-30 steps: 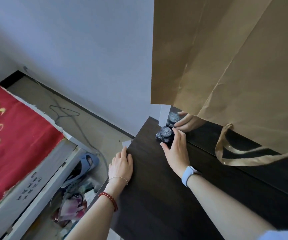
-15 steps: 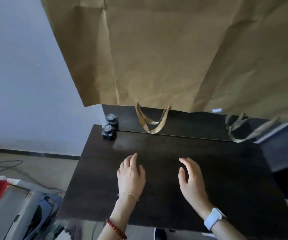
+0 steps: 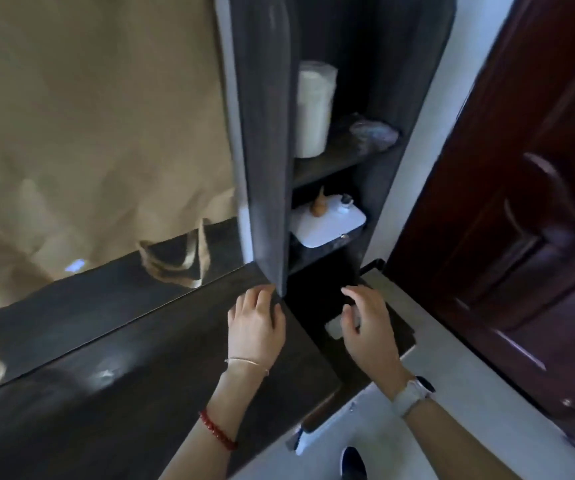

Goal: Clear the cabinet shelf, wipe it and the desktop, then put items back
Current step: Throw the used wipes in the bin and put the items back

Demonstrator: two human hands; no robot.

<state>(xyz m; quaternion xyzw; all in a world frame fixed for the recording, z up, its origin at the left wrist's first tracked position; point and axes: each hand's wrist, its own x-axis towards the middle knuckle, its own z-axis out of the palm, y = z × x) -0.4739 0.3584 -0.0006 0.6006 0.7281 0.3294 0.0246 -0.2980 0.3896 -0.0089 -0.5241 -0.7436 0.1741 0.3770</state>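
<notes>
The white box (image 3: 327, 223) lies flat on the lower cabinet shelf (image 3: 317, 261), above and beyond the fingers of the right hand (image 3: 369, 327), which is nearer and half open, holding nothing. The left hand (image 3: 256, 323) rests open and empty on the desktop (image 3: 133, 368), fingertips at the cabinet's side panel (image 3: 265, 168). A white jar (image 3: 313, 109) stands higher, and nothing blocks the reach.

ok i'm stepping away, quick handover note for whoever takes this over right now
Left hand: open, empty, on the desktop at the cabinet's edge.
Right hand: open, empty, over the dark bottom compartment.
Upper shelf: white cylinder and a crumpled wrapper.
Lower shelf: white device with a small wooden piece on top.
Done: no shelf cleared yet.
Left: clear, wipe shelf and desktop, restock.
</notes>
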